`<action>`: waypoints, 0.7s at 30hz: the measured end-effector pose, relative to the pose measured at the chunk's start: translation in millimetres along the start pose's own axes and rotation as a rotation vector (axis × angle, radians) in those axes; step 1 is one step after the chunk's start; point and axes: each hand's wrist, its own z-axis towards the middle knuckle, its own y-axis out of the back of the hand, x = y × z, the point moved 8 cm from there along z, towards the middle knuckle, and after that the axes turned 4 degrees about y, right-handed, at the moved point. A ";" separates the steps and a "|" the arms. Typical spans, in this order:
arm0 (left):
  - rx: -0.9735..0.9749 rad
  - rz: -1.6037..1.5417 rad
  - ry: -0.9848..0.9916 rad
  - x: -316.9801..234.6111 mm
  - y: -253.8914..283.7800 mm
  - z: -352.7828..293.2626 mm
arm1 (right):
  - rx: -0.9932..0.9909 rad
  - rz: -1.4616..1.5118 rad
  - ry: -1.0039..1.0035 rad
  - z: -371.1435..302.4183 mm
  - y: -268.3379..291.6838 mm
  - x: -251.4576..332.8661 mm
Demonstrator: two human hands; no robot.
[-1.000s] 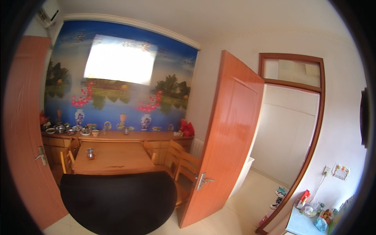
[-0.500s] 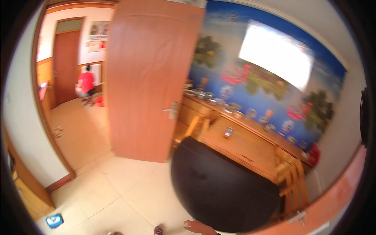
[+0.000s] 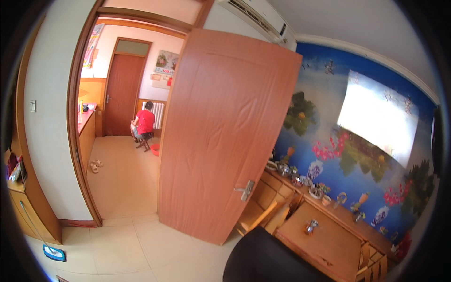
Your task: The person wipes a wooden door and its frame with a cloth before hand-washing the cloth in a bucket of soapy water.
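Neither of my hands shows at this moment. A brown wooden door [image 3: 221,122] with a metal lever handle [image 3: 245,190] stands ajar ahead of me. Right of it is a wooden dining table [image 3: 324,237] with a small glass jar [image 3: 310,227] on top. A black rounded surface [image 3: 263,258], cut off by the lower edge, fills the space in front of that table. At the left, a flat mop [image 3: 55,253] with a blue-edged head rests on the tiles.
Past the doorway a person in a red top [image 3: 145,121] sits on a low stool beside a red basin [image 3: 155,149]. Slippers [image 3: 96,165] lie on that floor. Potted plants [image 3: 319,190] line a ledge under the mural wall. A wooden cabinet [image 3: 35,216] stands at the left.
My view has tilted up and swung left, so the doorway and door sit further right and lower. The hand seen at the lower edge has left the picture.
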 end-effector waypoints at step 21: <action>-0.131 0.224 -0.006 142.9 187.2 228.3 | -0.027 -0.583 0.430 240.9 -19.1 -82.8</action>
